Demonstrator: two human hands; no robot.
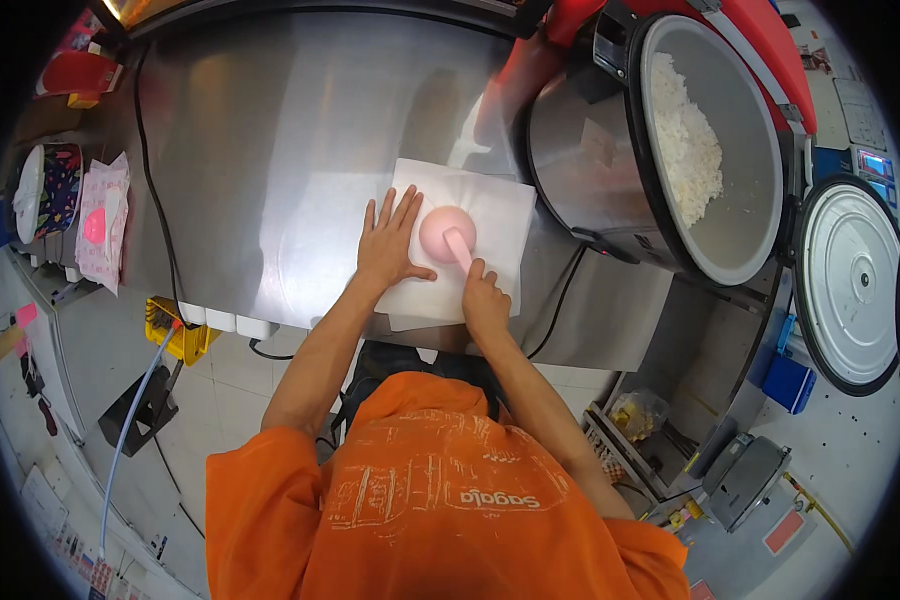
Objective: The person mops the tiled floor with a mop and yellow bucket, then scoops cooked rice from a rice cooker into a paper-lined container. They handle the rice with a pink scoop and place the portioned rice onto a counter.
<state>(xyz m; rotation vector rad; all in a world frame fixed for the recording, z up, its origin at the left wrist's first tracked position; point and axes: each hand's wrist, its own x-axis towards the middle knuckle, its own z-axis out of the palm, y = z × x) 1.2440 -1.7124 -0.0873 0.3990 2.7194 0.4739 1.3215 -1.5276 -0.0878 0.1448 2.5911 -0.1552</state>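
Observation:
A stack of white paper sheets point(487, 195) lies on the steel worktop before me. Flat on its left part rests my left hand point(388, 244), fingers spread, holding nothing. On the paper's middle sits a pink round scoop point(439, 229), its smooth bowl looking like a dome turned face down. Its handle points towards me, and my right hand point(487, 298) is closed around the end of it. Whether anything lies under the scoop is hidden.
At the right stands a large rice cooker point(592, 172), tilted in view, with white rice point(682, 142) inside and its inner lid point(851, 281) swung out. A black cable point(150, 165) crosses the steel worktop point(270, 135). A pink-and-white packet point(105, 225) lies far left.

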